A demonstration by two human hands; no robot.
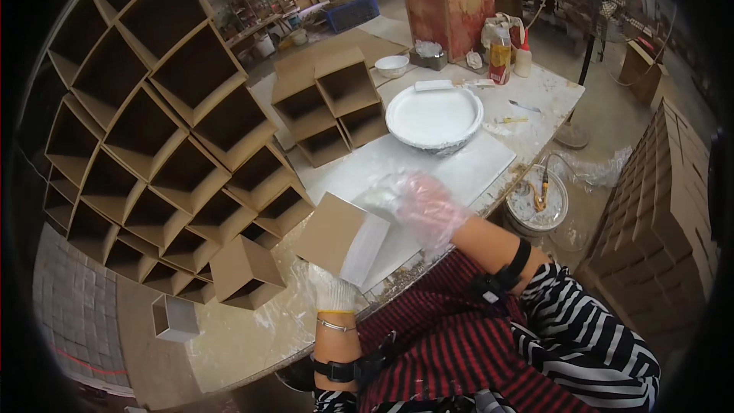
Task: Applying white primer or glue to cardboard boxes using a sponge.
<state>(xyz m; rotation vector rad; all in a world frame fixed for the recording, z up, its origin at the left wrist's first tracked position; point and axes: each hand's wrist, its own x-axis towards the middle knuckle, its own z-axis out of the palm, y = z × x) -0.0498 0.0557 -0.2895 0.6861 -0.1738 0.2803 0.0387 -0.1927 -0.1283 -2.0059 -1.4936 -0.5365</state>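
A small brown cardboard box (pixel 330 231) is tilted over the table in front of me, with a white, wet-looking strip (pixel 365 251) along its right side. My left hand (pixel 330 288), in a white knit glove, grips the box from its near lower edge. Close to the box's upper right corner is my right hand (pixel 419 205) in a clear plastic glove. Its fingers are smeared by motion, so what they hold, if anything, is hidden. Beyond it stands a round basin (pixel 434 116) of white paste, with a small white block (pixel 433 86) on its far rim.
Stacked open cardboard boxes (pixel 149 145) rise on the left; more boxes (pixel 336 103) sit behind the work spot. A white bowl (pixel 392 66), a bottle (pixel 499 57) and a knife (pixel 524 106) lie farther back. A bucket (pixel 537 200) stands below the table's right edge.
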